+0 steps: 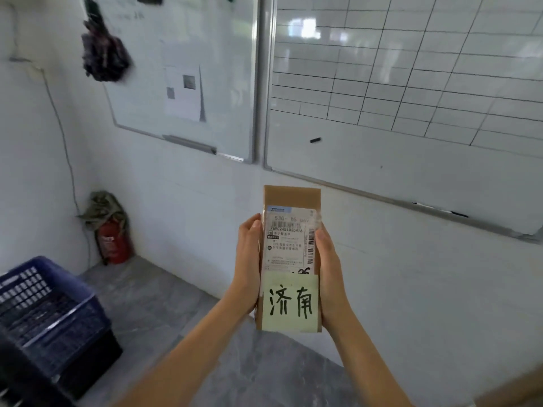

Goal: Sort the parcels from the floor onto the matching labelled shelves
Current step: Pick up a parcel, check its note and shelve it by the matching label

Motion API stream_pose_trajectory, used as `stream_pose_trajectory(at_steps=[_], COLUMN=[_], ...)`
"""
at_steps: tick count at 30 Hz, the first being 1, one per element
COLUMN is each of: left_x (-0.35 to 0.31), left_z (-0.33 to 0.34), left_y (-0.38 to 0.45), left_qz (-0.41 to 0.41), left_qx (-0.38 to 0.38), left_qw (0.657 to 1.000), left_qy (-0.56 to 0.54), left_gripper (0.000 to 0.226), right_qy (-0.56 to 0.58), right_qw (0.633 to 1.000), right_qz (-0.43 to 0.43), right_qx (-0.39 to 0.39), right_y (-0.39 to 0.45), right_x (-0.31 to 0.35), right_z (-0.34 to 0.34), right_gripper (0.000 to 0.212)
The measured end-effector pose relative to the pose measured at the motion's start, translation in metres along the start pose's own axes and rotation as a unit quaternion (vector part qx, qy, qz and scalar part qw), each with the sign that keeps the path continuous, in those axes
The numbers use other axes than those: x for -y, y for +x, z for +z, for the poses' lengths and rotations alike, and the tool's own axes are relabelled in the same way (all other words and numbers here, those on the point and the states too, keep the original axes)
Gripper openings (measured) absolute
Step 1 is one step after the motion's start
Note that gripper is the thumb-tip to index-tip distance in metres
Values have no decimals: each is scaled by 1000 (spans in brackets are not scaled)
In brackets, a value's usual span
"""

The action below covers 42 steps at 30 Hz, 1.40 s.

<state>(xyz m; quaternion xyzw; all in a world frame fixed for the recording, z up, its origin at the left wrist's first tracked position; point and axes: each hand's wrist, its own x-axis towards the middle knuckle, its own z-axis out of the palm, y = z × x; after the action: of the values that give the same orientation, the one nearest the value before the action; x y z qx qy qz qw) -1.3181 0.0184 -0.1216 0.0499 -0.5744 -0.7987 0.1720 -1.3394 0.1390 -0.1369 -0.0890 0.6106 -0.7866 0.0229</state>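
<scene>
A slim brown cardboard parcel (292, 198) is held upright in front of me, at chest height, before a white wall. It carries a white shipping label with barcodes and, on its lower half, a pale yellow note with two handwritten black characters. My left hand (248, 261) grips its left edge and my right hand (329, 268) grips its right edge, thumbs on the front face. No shelf is in view.
A blue plastic crate (44, 306) stands on the grey floor at the lower left. A red fire extinguisher (113, 242) with a cloth on top stands in the corner. Two whiteboards (411, 83) hang on the wall. A brown box corner (517, 392) shows at the bottom right.
</scene>
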Motion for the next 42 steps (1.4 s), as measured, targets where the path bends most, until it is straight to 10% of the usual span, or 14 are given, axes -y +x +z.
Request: stream_pose_trajectory(at_steps=[12,42], left_x=[-5,-132], left_z=[-44,-284], left_y=[-100,-307], left_qz=[41,135], left_qx=[-140,-421], left_qw=[989,896], left_qy=[36,51], left_gripper=[48,75], right_qy=[28,40], right_qw=[991,894], right_qz=[31,135], right_qx=[125,425], right_y=[-86,-265], right_x=[-10,-53], right_z=[23,296], right_gripper=[71,64])
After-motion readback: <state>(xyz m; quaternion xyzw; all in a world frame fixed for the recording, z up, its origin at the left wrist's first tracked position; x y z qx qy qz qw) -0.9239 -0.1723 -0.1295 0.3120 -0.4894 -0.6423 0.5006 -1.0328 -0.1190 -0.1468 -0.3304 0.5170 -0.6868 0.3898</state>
